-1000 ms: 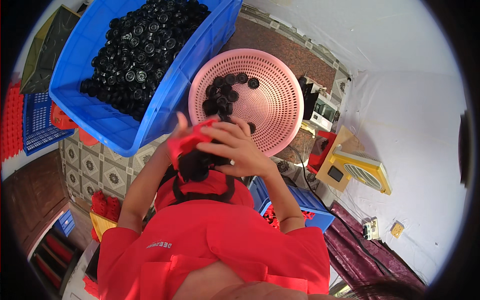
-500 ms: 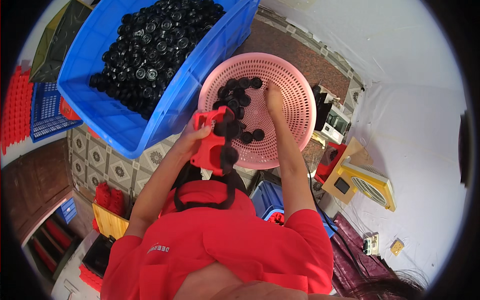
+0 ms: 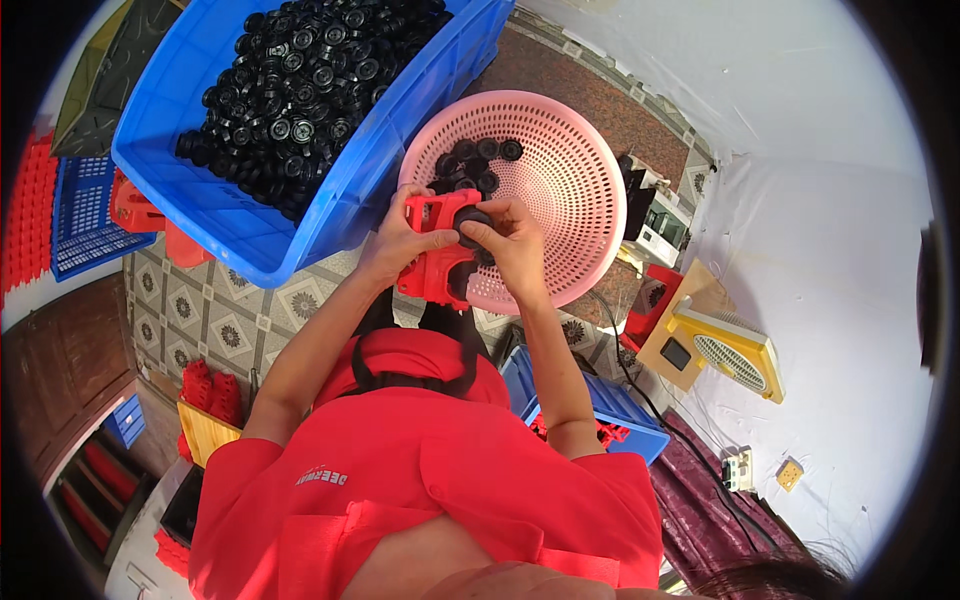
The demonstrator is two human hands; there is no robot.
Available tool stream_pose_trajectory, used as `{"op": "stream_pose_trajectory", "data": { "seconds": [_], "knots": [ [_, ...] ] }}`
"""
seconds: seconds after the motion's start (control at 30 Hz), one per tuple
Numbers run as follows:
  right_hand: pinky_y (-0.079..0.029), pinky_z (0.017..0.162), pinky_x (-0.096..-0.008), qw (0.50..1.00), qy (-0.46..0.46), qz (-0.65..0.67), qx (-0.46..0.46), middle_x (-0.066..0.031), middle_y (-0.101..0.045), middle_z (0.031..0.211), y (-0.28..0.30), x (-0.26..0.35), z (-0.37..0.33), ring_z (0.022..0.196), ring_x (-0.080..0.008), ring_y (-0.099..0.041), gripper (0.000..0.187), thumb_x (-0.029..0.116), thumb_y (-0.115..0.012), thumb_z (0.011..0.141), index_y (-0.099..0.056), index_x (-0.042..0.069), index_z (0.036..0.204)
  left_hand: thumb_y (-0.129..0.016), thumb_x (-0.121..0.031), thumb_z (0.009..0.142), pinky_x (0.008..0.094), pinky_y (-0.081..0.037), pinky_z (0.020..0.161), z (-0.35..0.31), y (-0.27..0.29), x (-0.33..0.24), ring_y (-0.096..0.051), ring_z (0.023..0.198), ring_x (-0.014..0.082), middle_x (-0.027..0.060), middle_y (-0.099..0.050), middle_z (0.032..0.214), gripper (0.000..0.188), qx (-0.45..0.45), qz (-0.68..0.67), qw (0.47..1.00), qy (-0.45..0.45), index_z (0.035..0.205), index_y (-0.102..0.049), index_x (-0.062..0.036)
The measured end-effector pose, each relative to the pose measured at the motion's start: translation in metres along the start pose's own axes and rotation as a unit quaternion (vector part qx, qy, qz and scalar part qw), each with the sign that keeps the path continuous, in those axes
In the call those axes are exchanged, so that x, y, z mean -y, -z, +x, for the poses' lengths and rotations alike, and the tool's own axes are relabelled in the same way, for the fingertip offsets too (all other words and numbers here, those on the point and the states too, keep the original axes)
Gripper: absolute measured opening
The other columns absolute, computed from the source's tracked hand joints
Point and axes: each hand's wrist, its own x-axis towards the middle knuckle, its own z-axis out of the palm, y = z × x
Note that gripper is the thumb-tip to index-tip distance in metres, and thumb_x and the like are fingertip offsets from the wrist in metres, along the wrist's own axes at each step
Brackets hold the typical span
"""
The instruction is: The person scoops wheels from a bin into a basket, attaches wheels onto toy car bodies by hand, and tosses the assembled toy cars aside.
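My left hand (image 3: 400, 245) grips a red plastic toy vehicle frame (image 3: 434, 270) by its left side, over the near left part of the pink basket. At the frame's upper right, my right hand (image 3: 515, 248) is closed, its thumb and fingers pinching a black toy wheel (image 3: 471, 226) against the frame. My left thumb reaches across toward the same wheel. Another dark wheel (image 3: 461, 280) shows at the frame's lower right, partly hidden. More black wheels (image 3: 487, 149) lie in the pink perforated basket (image 3: 597, 215) behind the frame; my hands cover some of them.
A large blue tub (image 3: 345, 205) heaped with black wheels stands at the far left, against the basket. A blue crate (image 3: 640, 440) with red parts sits near my right. Further right is a yellow-framed fan-like device (image 3: 735, 360) by the wall.
My right hand has come out of the basket toward me and now pinches a wheel at the red frame. The left hand has raised and turned the frame slightly.
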Motion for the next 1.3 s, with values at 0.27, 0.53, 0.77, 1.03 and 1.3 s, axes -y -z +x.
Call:
{"op": "stream_pose_trajectory", "data": {
  "seconds": [0.27,0.53,0.77,1.03,1.3],
  "knots": [
    [-0.041,0.099,-0.0359,0.999,-0.031,0.014,0.025,-0.0143,-0.052,0.125,0.000,-0.017,-0.003,0.117,-0.0220,-0.051,0.076,0.015,-0.074,0.076,-0.035,-0.001,0.139,-0.089,-0.016,0.063,0.0339,-0.044,0.096,-0.009,0.012,-0.008,-0.051,0.112,0.0185,0.0101,-0.048,0.124,0.085,0.082,0.077,0.993,-0.031,0.128,-0.036,-0.0097],
    [-0.040,0.101,-0.0336,0.995,0.055,-0.021,0.083,-0.0140,-0.051,0.128,-0.004,-0.042,-0.004,0.117,-0.0210,-0.051,0.083,0.003,-0.077,0.070,-0.034,0.000,0.142,-0.086,-0.003,0.057,0.0345,-0.046,0.097,-0.027,0.001,0.003,-0.051,0.117,0.0201,0.0081,-0.046,0.131,0.105,0.010,0.077,0.997,-0.016,0.143,-0.027,-0.0151],
    [-0.049,0.084,-0.0356,0.973,0.009,-0.162,0.163,-0.0152,-0.058,0.113,0.057,-0.073,0.109,0.100,-0.0255,-0.059,0.052,0.019,-0.073,0.080,-0.054,0.006,0.127,-0.089,-0.010,0.060,0.0363,-0.044,0.100,-0.023,-0.009,0.001,-0.050,0.117,0.0226,0.0101,-0.047,0.128,0.102,-0.063,-0.011,0.997,0.034,0.141,-0.027,-0.0121],
    [-0.052,0.075,-0.0440,0.769,0.219,-0.598,-0.060,-0.0171,-0.049,0.103,0.108,-0.140,0.178,0.096,-0.0364,-0.056,0.056,0.017,-0.076,0.070,-0.055,0.016,0.123,-0.079,-0.005,0.072,0.0378,-0.048,0.097,-0.013,-0.019,-0.006,-0.051,0.117,0.0232,0.0120,-0.044,0.131,0.092,-0.117,-0.113,0.986,0.030,0.143,-0.021,-0.0084],
    [-0.051,0.075,-0.0278,1.000,0.019,-0.017,0.016,-0.0087,-0.067,0.096,0.074,0.000,0.073,0.084,-0.0142,-0.063,0.036,-0.001,-0.058,0.087,-0.054,0.000,0.123,-0.077,-0.002,0.075,0.0386,-0.052,0.091,0.021,-0.046,-0.035,-0.054,0.114,0.0246,0.0151,-0.044,0.130,0.089,-0.150,-0.140,0.978,-0.028,0.140,-0.018,-0.0093]
  ]
}}
